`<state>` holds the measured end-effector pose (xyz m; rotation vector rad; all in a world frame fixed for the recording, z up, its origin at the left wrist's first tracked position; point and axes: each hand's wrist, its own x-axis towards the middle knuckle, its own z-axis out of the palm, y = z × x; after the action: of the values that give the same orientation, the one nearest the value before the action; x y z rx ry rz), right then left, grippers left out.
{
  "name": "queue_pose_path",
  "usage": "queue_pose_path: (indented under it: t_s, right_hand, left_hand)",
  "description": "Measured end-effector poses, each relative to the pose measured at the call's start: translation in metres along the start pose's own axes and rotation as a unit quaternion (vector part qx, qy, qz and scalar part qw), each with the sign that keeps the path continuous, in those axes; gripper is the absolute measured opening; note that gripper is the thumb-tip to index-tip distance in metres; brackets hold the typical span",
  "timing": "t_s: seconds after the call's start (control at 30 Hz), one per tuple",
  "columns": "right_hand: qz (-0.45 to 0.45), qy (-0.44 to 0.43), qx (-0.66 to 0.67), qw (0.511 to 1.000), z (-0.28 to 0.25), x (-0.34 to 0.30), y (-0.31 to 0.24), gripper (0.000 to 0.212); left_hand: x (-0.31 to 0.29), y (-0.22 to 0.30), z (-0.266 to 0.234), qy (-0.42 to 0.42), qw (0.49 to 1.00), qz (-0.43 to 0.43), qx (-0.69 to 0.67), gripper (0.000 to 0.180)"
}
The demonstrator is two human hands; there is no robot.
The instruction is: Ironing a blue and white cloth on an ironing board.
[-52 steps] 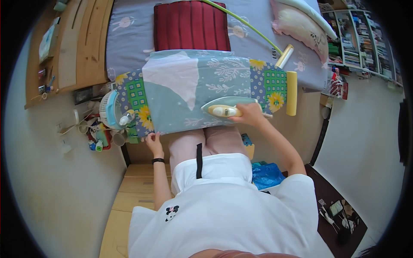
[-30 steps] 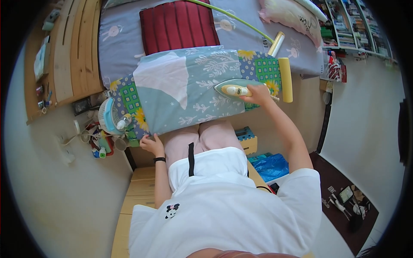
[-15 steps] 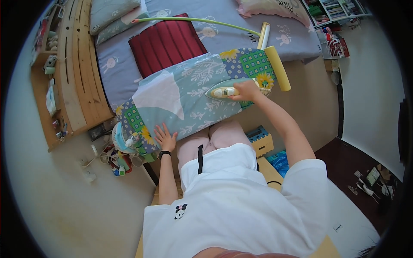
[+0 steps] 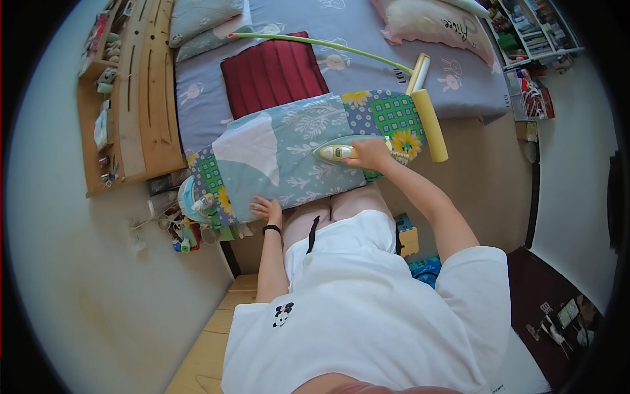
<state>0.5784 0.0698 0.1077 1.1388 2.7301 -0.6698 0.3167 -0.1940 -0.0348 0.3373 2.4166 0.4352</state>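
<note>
My right hand (image 4: pixel 369 155) is closed around the handle of a yellow-and-white iron (image 4: pixel 338 152). The iron lies flat, tip to the left, on a folded blue-green cloth (image 4: pixel 298 141) with white leaf prints and a large pale patch. Under the cloth is a narrow ironing board (image 4: pixel 397 113) covered in green checks and sunflowers. At the cloth's near left edge, my left hand (image 4: pixel 268 210) rests with its fingers stretched out and apart; its thumb is hard to make out.
Beyond the board, a dark red cushion (image 4: pixel 272 73) lies on a bed (image 4: pixel 357 39). A green rod (image 4: pixel 321 43) arches over it to a yellow bar (image 4: pixel 430 125) at the board's right end. Left are a wooden headboard (image 4: pixel 146 98) and a small fan (image 4: pixel 190 199).
My left hand has slid right along the cloth's near edge, its fingers less widely spread. The iron has shifted slightly left over the cloth. The whole view has also moved somewhat.
</note>
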Motion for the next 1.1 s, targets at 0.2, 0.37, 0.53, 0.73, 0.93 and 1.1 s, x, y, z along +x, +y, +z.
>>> queue_pose_path:
  t_s: [0.2, 0.37, 0.53, 0.73, 0.93, 1.1]
  right_hand:
    - [-0.009, 0.063, 0.012, 0.998, 0.005, -0.006, 0.007, 0.047]
    - [-0.017, 0.071, 0.005, 0.997, 0.002, -0.007, 0.003, 0.047]
    - [-0.016, 0.083, -0.003, 0.996, 0.007, -0.008, 0.006, 0.047]
    - [-0.016, 0.095, -0.005, 0.995, 0.011, -0.006, 0.005, 0.048]
    - [-0.025, 0.101, -0.016, 0.994, 0.009, -0.008, 0.005, 0.050]
    - [-0.015, 0.089, -0.013, 0.996, 0.010, -0.008, 0.007, 0.051]
  left_hand:
    - [-0.020, 0.040, -0.023, -0.143, 0.988, -0.045, -0.029, 0.125]
    - [-0.015, 0.026, -0.008, -0.074, 0.996, -0.024, -0.037, 0.117]
    - [-0.005, 0.016, -0.001, -0.021, 1.000, -0.008, -0.011, 0.101]
    - [0.009, 0.008, -0.009, 0.013, 0.998, -0.046, 0.034, 0.091]
    - [0.008, 0.007, -0.011, 0.009, 1.000, -0.019, 0.023, 0.091]
    - [0.007, 0.007, -0.010, 0.016, 1.000, -0.004, 0.006, 0.087]
